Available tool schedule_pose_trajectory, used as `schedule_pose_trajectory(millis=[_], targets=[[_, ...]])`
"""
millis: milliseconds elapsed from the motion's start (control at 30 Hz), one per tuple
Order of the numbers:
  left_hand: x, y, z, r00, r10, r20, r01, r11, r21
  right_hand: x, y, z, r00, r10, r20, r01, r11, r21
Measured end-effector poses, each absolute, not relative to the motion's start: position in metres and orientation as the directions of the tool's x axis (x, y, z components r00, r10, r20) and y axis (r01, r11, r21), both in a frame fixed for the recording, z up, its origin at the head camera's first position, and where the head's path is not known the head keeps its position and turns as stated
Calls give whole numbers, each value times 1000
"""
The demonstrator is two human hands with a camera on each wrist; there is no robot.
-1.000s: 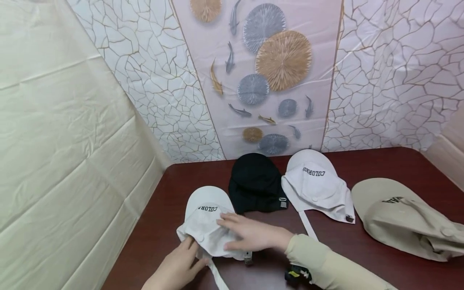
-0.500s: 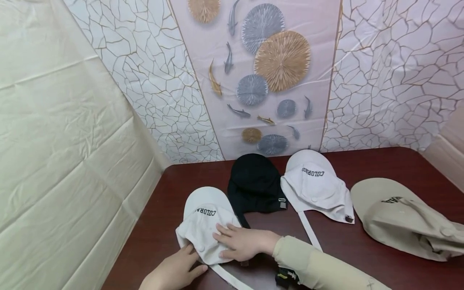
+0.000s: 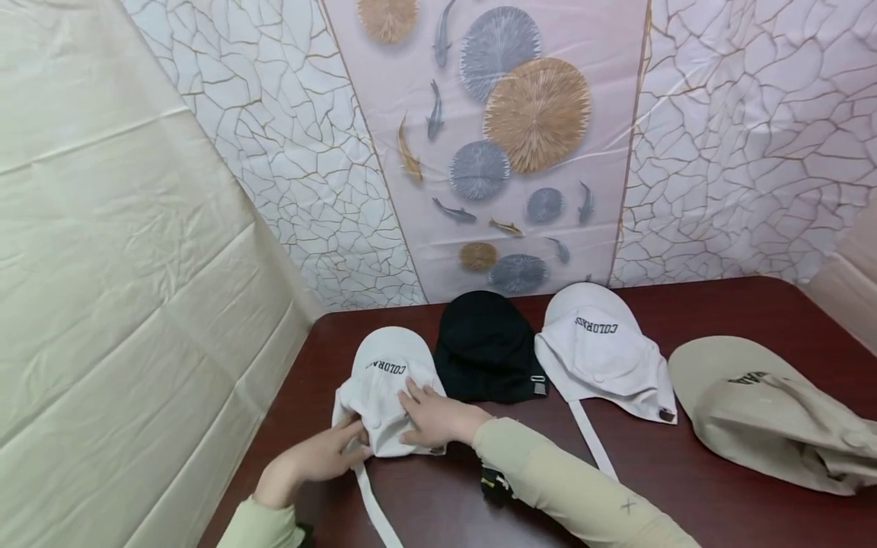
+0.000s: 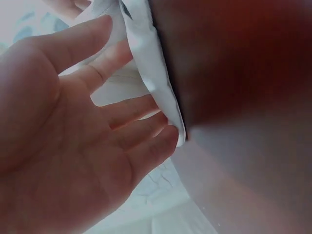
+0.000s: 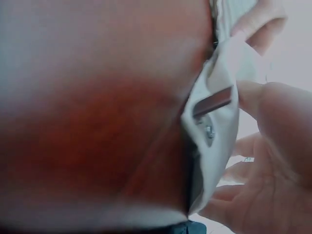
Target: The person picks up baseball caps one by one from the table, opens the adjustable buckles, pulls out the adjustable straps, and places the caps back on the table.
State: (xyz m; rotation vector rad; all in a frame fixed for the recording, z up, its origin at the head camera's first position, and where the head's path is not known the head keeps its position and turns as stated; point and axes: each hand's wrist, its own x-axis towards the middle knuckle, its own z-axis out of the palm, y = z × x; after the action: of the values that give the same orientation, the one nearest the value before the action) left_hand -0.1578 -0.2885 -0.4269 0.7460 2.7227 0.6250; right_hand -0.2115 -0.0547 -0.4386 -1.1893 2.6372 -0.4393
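A white baseball cap (image 3: 387,392) with dark lettering lies on the table at the left, brim toward the back wall. My left hand (image 3: 320,455) touches its rear left edge. In the left wrist view that hand's fingers (image 4: 141,131) reach the cap's rim, the thumb held apart. My right hand (image 3: 433,415) rests on the cap's right side, fingers spread over the cloth. The right wrist view shows the cap's rear edge with a metal buckle (image 5: 213,102) beside the right palm (image 5: 278,170). A loose white strap (image 3: 373,502) trails from the cap toward the front.
Just right of this cap lies a black cap (image 3: 485,346). Farther right are another white cap (image 3: 603,354), its strap hanging forward, and a beige cap (image 3: 760,415). The dark red table (image 3: 548,521) meets a patterned wall cloth (image 3: 507,152) behind and a cream cloth (image 3: 137,304) at left.
The left white cap first came slightly nearer, then slid back toward the wall with both hands on it. Its strap swung right, then left. The other caps stay put.
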Motion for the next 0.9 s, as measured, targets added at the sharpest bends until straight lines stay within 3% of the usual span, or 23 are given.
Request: schedule_pose_trajectory(millis=[167, 367, 500, 900], targets=[[-201, -297, -426, -846, 498, -190, 361, 797, 484, -241, -71, -441, -708, -698, -106, -636, 696, -333], [-234, -305, -428, -897, 368, -246, 229, 862, 453, -263, -85, -440, -744, -658, -120, -590, 730, -344], [-242, -305, -432, -916, 303, -264, 159, 877, 454, -269, -88, -446, -762, -633, -137, -562, 752, -345], [-246, -303, -432, -934, 266, -238, 138, 884, 446, -278, -87, -453, -767, -629, -126, -559, 752, -348]])
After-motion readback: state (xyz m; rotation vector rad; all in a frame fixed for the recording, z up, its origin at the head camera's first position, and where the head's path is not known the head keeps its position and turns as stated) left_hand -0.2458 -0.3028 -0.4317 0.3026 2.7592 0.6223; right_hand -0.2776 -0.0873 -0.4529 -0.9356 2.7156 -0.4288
